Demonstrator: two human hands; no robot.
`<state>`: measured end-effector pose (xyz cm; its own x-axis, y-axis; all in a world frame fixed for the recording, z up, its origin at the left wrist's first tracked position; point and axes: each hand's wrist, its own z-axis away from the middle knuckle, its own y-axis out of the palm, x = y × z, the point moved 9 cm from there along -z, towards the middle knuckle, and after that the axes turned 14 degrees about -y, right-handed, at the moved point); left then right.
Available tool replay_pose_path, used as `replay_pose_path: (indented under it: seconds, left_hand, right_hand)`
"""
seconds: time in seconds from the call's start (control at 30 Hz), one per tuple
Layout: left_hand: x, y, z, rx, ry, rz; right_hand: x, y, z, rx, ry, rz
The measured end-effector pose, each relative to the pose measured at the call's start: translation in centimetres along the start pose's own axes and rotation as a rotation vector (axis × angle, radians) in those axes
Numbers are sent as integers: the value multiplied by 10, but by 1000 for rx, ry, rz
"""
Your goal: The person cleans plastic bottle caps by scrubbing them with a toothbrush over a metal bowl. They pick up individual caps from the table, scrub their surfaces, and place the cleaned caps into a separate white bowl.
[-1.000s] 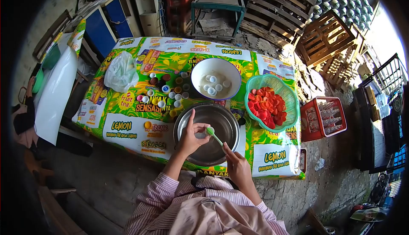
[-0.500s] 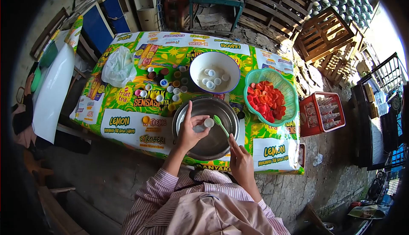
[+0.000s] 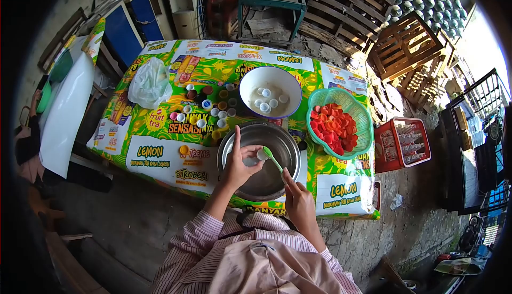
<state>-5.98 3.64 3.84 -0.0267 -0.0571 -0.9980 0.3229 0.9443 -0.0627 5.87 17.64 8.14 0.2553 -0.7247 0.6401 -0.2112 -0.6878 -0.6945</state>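
Over the steel basin (image 3: 292,183), my left hand (image 3: 238,167) pinches a white bottle cap (image 3: 261,156) between thumb and finger, its index finger pointing up. My right hand (image 3: 300,200) grips a green toothbrush (image 3: 275,160). The brush head meets the cap. Behind the basin, a white enamel bowl (image 3: 247,89) with a blue rim holds several white caps (image 3: 265,107) in cloudy liquid. To the right stands a mint-green plastic basket (image 3: 365,129) full of red caps (image 3: 333,129). Several mixed-colour caps (image 3: 207,103) lie scattered on the table, left of the bowl.
A printed green-and-yellow cover (image 3: 144,129) is spread over the table. A knotted plastic bag (image 3: 150,83) sits at its left. Beyond the right edge is a red crate (image 3: 402,143) on the floor. Wooden pallets (image 3: 346,6) and a teal-framed stand (image 3: 271,3) are behind. At far left, another person's hand (image 3: 37,98) shows.
The toothbrush has moved left, from beside the cap onto it. My right hand has shifted slightly left with it; my left hand has stayed nearly in place.
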Motion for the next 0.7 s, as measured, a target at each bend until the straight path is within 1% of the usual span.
replay_pose_path:
  seconds: [0.03,0.07,0.2,0.27,0.4,0.47,0.57,0.67,0.7]
  left_hand:
    - [0,1,0,5,2,-17]
    - [1,0,-1,4,1,-18]
    - [5,-4,-2,-8,3,-20]
    - [7,-5,-2,-22,-2,-35]
    - [6,-7,-3,-31,-27,-60]
    - [6,-7,-4,-30,-37,-74]
    - [4,-3,-4,-13,-3,-101]
    - [4,0,-4,-4,19,-137]
    - [6,0,-4,-5,3,-93]
  right_hand:
    - [0,1,1,6,4,14]
    - [1,4,2,-5,-40,-7]
    - [-1,2,3,22,-31,19]
    - [-12,-1,5,-10,11,45]
    - [-11,-4,6,-84,-3,14]
    - [-5,0,5,24,8,96]
    - [-13,7,7,25,18,105]
    - [-15,-1,4,-26,19,107]
    - [-14,-4,4,-54,17,104]
